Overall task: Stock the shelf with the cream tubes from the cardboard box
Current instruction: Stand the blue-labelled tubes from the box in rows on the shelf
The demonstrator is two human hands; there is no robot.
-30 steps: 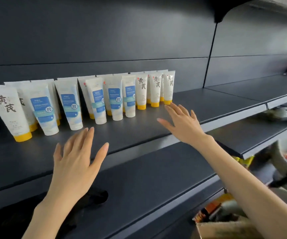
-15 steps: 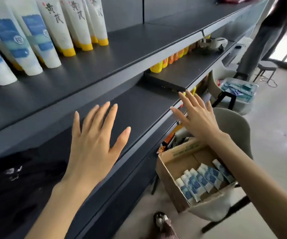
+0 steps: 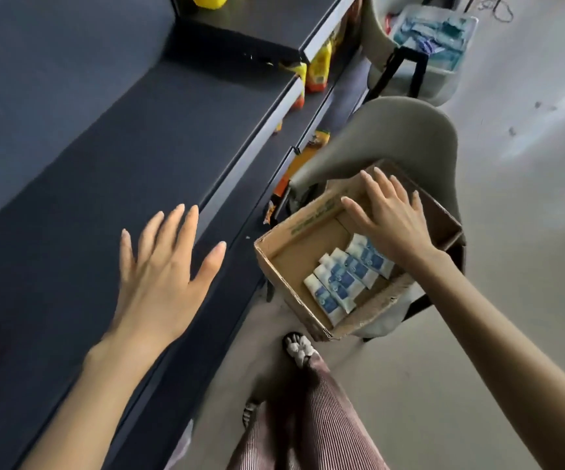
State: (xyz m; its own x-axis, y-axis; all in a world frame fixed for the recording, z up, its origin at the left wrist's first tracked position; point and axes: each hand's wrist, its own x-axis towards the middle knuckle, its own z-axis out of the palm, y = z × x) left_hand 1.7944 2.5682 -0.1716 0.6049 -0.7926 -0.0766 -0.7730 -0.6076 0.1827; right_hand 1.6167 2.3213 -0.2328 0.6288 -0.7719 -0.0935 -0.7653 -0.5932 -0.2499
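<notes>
An open cardboard box (image 3: 294, 225) rests on a grey chair to the right of the dark shelf (image 3: 132, 157). Several white cream tubes with blue labels (image 3: 340, 283) lie side by side in the box's right half. My right hand (image 3: 391, 218) hovers over the far part of the box with fingers spread and holds nothing; it hides the tops of the farthest tubes. My left hand (image 3: 164, 273) is stretched flat over the shelf's front part, fingers straight and empty.
The grey chair (image 3: 393, 137) has its back behind the box. Yellow and orange packets (image 3: 318, 67) stand on lower shelves. A grey tub of blue packs (image 3: 433, 39) sits on the floor beyond. My legs and sandals (image 3: 299, 347) are below the box.
My view has dropped from the shelf with standing tubes down to the box. My right hand has moved down from the shelf edge to over the box. My left hand stays open.
</notes>
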